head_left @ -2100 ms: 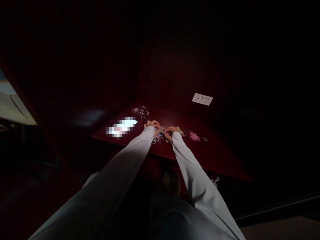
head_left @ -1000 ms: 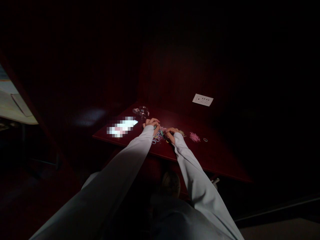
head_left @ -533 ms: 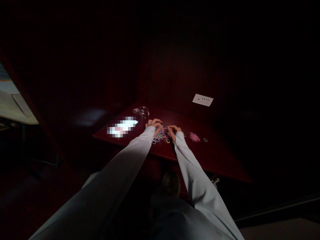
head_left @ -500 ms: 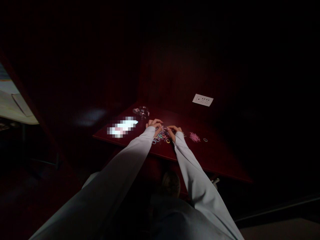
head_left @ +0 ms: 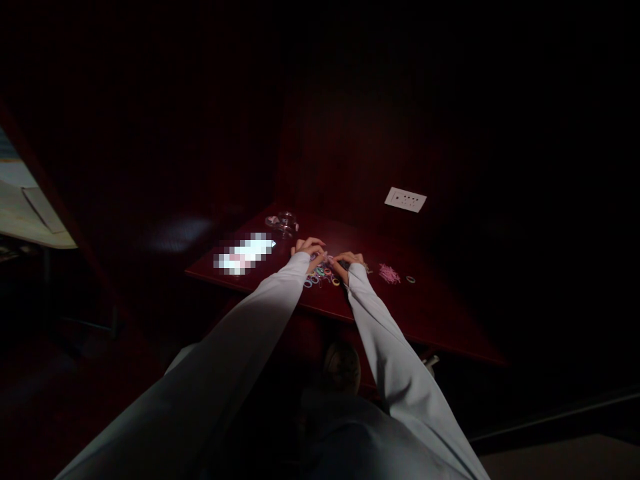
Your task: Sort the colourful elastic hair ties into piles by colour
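Arching over the mixed pile point(head_left: 321, 272) of bands near the worktop's point(head_left: 430, 313) front edge, the person's two hands are nearly meeting at the fingertips: left hand point(head_left: 306, 248) at ten o'clock, right hand point(head_left: 350, 260) at two. Both are resting half open; whether either is gripping a band, one cannot tell. Such tangled pieces are probably calling for a light pinch, one strand at a time, without dragging neighbours. Two blue rings point(head_left: 308, 287) are showing at eight o'clock, one yellow ring point(head_left: 336, 286) at four; others are overlapping beyond counting. One pink bundle point(head_left: 389, 273), then one lone ring point(head_left: 411, 277), are lying at three; one clear jar point(head_left: 286, 223) is standing at eleven.
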`<state>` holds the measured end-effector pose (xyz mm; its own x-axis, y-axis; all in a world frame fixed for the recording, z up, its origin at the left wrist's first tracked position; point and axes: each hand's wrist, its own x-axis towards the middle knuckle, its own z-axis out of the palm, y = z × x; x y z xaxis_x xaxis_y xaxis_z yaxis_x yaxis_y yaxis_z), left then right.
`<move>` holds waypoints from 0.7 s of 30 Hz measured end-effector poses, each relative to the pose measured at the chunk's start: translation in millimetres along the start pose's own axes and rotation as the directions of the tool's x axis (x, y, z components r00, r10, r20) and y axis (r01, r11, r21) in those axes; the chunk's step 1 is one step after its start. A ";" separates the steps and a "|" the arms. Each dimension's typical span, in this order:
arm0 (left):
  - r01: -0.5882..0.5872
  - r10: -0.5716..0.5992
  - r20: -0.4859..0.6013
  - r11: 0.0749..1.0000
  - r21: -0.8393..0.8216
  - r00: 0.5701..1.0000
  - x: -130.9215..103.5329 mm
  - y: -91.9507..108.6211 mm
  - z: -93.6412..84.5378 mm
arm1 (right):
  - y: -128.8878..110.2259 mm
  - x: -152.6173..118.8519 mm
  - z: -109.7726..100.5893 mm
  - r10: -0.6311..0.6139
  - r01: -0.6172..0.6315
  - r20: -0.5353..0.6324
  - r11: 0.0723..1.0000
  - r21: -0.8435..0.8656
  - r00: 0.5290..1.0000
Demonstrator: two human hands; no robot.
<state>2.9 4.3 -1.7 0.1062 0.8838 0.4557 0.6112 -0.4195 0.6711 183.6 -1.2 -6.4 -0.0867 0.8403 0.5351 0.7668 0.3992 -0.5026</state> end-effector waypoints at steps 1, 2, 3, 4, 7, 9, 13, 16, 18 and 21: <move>0.009 -0.009 -0.021 1.000 0.001 1.000 -1.1 2.0 -0.4 | 1.8 -0.3 -2.5 0.011 -0.011 -0.004 1.000 -0.020 1.000; 0.019 -0.019 -0.040 1.000 0.001 0.999 -2.0 3.7 -0.8 | 4.8 -0.9 -6.2 0.031 -0.032 -0.019 0.998 -0.049 0.999; 0.029 -0.029 -0.055 1.000 -0.001 0.998 -2.7 4.9 -1.2 | 9.1 -1.7 -10.9 0.063 -0.068 -0.051 0.994 -0.088 0.997; 0.038 -0.038 -0.065 0.999 -0.002 0.997 -3.1 5.6 -1.6 | 14.6 -2.7 -16.5 0.099 -0.111 -0.094 0.985 -0.134 0.991; 0.053 -0.054 -0.071 0.999 -0.010 0.996 -3.5 5.4 -2.7 | 34.1 -6.9 -34.5 0.211 -0.280 -0.254 0.918 -0.280 0.944; 0.047 -0.048 -0.077 0.999 -0.016 0.996 -3.7 4.8 -3.5 | 44.4 -9.9 -43.6 0.233 -0.335 -0.303 0.876 -0.348 0.924; 0.033 -0.035 -0.086 0.999 -0.032 0.996 -5.0 5.5 -5.7 | 48.7 -13.7 -50.2 0.233 -0.331 -0.265 0.841 -0.427 0.935; 0.042 -0.043 -0.071 0.999 -0.021 0.997 -6.2 7.6 -7.4 | 42.3 -13.9 -49.0 0.252 -0.348 -0.264 0.831 -0.434 0.931; 0.052 -0.052 -0.075 0.999 -0.004 0.996 -6.8 9.0 -8.1 | 35.5 -13.1 -46.5 0.265 -0.358 -0.266 0.838 -0.412 0.927; 0.077 -0.074 -0.111 0.997 0.019 0.991 -6.8 10.3 -7.9 | 20.0 -11.9 -38.7 0.206 -0.273 -0.210 0.887 -0.373 0.956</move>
<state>2.2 -7.7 6.8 -0.0271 0.8839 0.4670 0.6327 -0.3465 0.6925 224.5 -17.5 3.4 0.2091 0.8082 0.5506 0.9408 -0.0127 -0.3387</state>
